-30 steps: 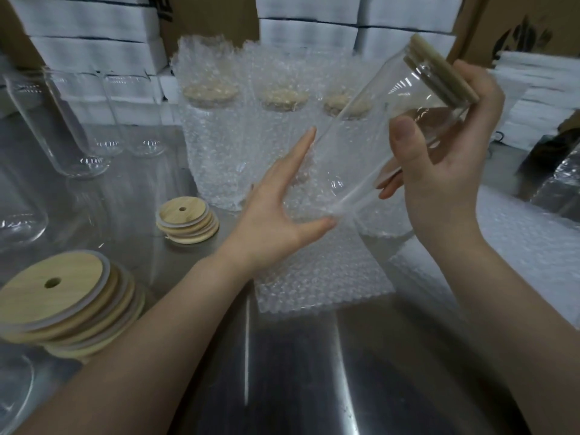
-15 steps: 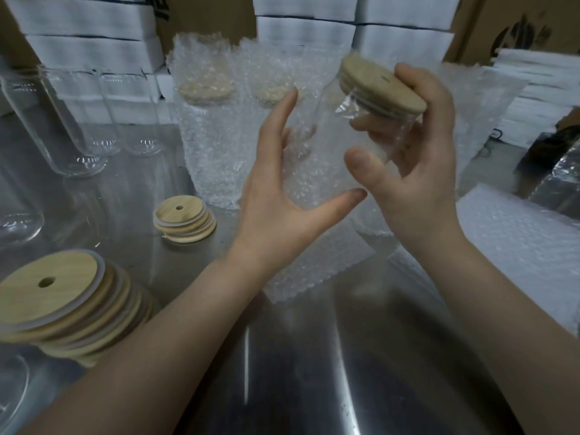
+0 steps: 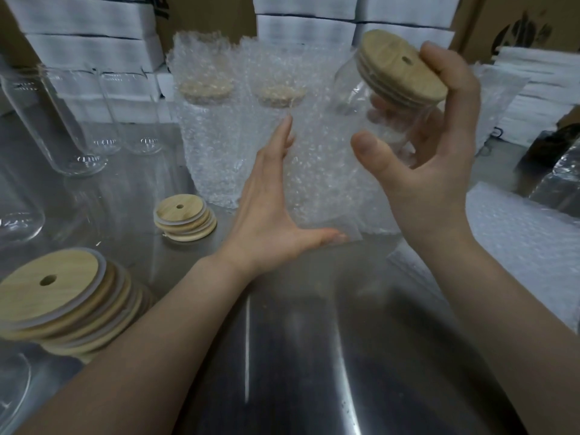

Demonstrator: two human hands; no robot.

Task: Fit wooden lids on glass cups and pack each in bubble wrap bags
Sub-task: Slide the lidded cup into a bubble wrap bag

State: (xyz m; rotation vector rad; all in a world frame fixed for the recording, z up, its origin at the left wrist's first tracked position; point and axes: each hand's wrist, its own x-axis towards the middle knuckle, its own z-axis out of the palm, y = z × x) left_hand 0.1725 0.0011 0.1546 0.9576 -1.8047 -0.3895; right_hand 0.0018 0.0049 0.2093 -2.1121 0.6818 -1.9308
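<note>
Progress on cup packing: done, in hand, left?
Done: two bagged lidded cups stand at back. In hand: right hand grips a lidded glass cup at the bubble wrap bag the left hand supports. Left: bare glass cups, two lid stacks.

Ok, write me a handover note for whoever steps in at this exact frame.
Right hand: grips a glass cup, tilted in the air, with its wooden lid fitted.
Left hand: fingers straight, supports a bubble wrap bag. The cup's base seems to sit in the bag's mouth.
Done: at least two packed cups stand at the back.
Left: finish bagging this cup, then lid and bag the bare cups on the left, using the lid stacks.
</note>
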